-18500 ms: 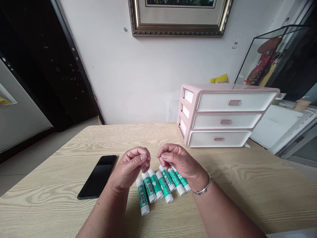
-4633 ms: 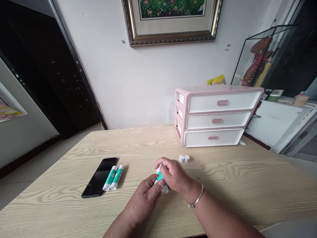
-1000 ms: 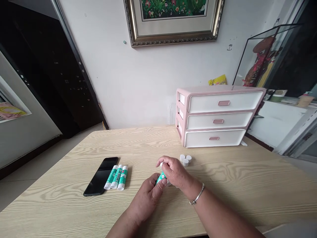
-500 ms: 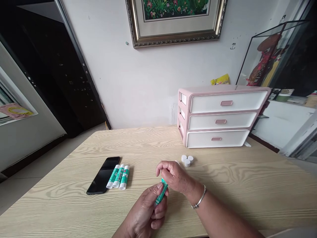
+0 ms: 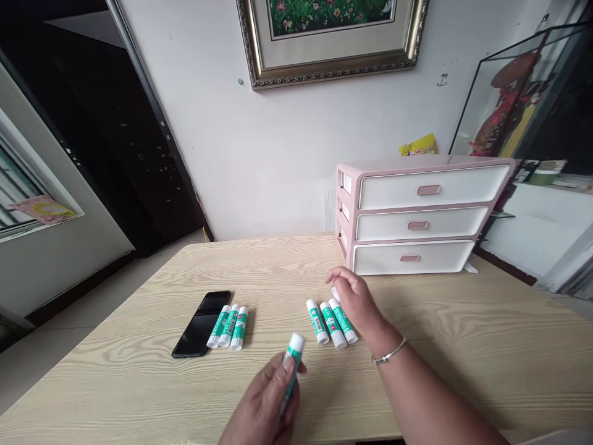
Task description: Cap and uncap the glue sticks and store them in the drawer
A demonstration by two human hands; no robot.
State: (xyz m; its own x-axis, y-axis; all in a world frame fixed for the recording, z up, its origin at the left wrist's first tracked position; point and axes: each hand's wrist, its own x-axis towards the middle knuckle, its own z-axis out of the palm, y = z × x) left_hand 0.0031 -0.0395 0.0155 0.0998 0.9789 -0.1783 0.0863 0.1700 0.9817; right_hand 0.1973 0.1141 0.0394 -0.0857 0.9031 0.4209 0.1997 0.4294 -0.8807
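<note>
My left hand [image 5: 264, 398] is closed around a green and white glue stick [image 5: 295, 347], its white end pointing up and away from me. To the right, my right hand [image 5: 359, 304] pinches a small white cap [image 5: 335, 293], mostly hidden by the fingers. Just below and left of that hand lie three glue sticks side by side: one on the left [image 5: 317, 321], one in the middle [image 5: 333, 324] and one on the right [image 5: 343, 321]. Another group of three glue sticks [image 5: 228, 326] lies farther left.
A black phone [image 5: 200, 327] lies on the wooden table [image 5: 259, 266], and the left group of glue sticks rests against its right edge. A pink and white drawer unit [image 5: 417, 225] stands at the back right, just beyond my right hand.
My right hand has left the glue stick and moved forward and right with the white cap. My left hand still holds the stick, now with its white end bare. Several white caps have gone from sight.
</note>
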